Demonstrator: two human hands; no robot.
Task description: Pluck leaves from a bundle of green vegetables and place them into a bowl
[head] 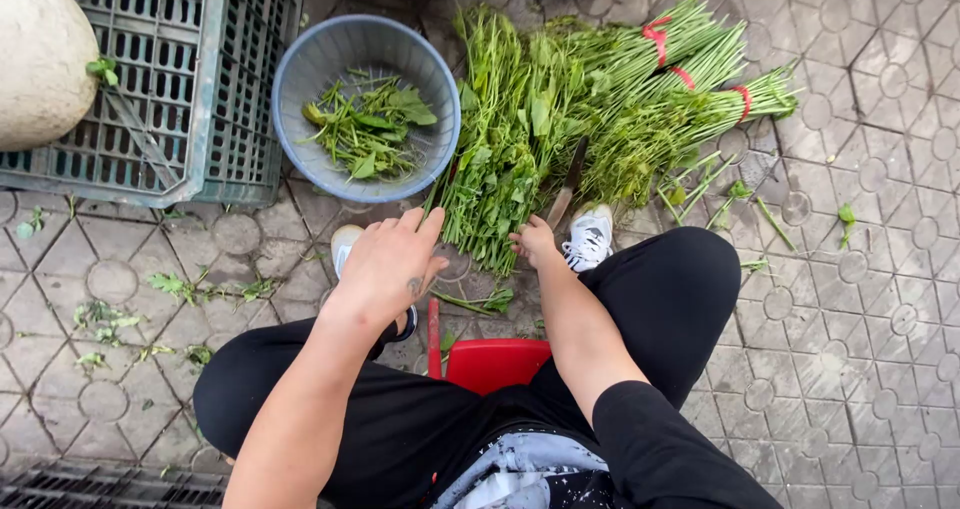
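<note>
Greens point(495, 184) lie on the ground just past both hands; the left hand point(388, 264) is loose, fingertips touching the stems. The right hand point(535, 242) grips a knife point(567, 184); stems run long from near the hands away, blade pointing away too.

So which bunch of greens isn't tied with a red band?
The loose bunch nearest the left hand, beside the blue bowl; the others carry red bands.
</note>
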